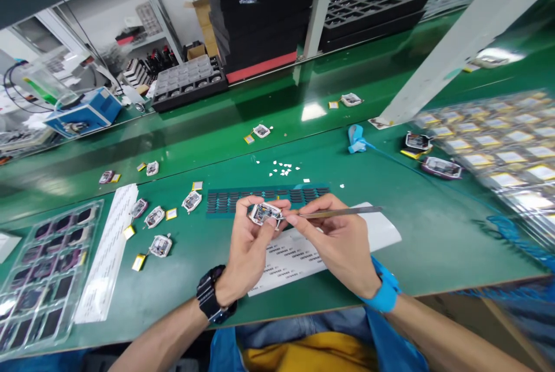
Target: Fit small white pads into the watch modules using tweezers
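Small white rectangular watch module, open face full of tiny metal and dark parts, pinched between fingers and thumb of the left hand, just above the desk and over a white label sheet; black chunky wristwatch strapped on that wrist. Thin metal tweezers, flat and dull silver, gripped in the closed fingers of the right hand, tips touching the module's right edge; bright blue strap round the right wrist.

Behind the hands, a dark strip of small black rectangular pads in neat rows on a teal backing; scattered white flecks further back. To the left, several similar white modules lying loose, some beside small yellow squares; a long white paper strip; a clear, glossy moulded tray with dark screens in its pockets. To the right, blurred clear trays of yellow-tinted parts.

Smooth green mat surface, shiny under overhead light; a second green band beyond, with stacked black plastic trays at the back, a red layer beneath; a blue box at far left; white angled frame post.

Printed lines on the label sheet, too small to read.
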{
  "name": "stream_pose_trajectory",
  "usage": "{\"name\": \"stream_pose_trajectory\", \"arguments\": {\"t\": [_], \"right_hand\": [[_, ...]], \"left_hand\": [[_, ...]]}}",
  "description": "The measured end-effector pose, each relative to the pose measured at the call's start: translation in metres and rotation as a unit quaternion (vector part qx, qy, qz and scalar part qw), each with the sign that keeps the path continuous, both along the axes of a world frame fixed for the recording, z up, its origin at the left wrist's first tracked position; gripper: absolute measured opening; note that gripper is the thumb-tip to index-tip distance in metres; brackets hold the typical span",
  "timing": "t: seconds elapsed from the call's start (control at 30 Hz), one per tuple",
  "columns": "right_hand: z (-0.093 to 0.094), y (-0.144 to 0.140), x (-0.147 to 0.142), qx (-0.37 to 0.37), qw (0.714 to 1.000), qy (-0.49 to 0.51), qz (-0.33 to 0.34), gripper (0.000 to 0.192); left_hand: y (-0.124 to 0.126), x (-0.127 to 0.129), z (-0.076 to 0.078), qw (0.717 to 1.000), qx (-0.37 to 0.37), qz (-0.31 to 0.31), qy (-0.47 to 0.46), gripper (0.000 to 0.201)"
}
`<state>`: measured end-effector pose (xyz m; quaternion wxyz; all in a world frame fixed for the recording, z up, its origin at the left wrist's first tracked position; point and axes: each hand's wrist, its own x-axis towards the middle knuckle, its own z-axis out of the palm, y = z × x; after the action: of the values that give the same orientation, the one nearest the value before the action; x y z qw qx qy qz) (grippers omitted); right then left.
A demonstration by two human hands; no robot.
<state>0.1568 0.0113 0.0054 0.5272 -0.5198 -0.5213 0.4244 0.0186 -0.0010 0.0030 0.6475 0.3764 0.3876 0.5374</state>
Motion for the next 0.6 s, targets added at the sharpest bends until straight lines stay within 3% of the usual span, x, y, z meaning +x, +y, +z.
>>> {"name": "stream_pose_trajectory", "arguments": {"t": [0.17,0.23,0.33,0.4,0.43,0.53,0.6], "right_hand": [[0.016,0.012,0.013,0.045,0.999,-0.013,-0.014,0.027],[0.026,0.026,0.020,0.084,0.995,-0.048,-0.018,0.024],[0.035,0.056,0.025,0.089,0.989,-0.111,0.037,0.023],[0.031,0.075,0.024,0.082,0.988,-0.111,0.062,0.024],[0.027,0.082,0.022,0.073,0.990,-0.102,0.068,0.024],[0.011,0.095,0.020,0.046,0.990,-0.098,0.093,0.028],[0.002,0.097,0.021,0.037,0.986,-0.120,0.109,0.031]], "left_hand": [[0.019,-0.014,0.002,0.998,-0.002,0.024,0.062,0.043],[0.042,-0.028,0.005,0.995,0.031,0.025,0.089,0.043],[0.092,-0.055,0.011,0.982,0.048,0.056,0.176,0.036],[0.128,-0.075,0.014,0.938,0.023,0.124,0.322,0.037],[0.144,-0.085,0.014,0.897,-0.004,0.153,0.414,0.040],[0.177,-0.116,0.014,0.843,-0.035,0.198,0.498,0.051],[0.182,-0.139,0.013,0.800,-0.053,0.224,0.554,0.052]]}}
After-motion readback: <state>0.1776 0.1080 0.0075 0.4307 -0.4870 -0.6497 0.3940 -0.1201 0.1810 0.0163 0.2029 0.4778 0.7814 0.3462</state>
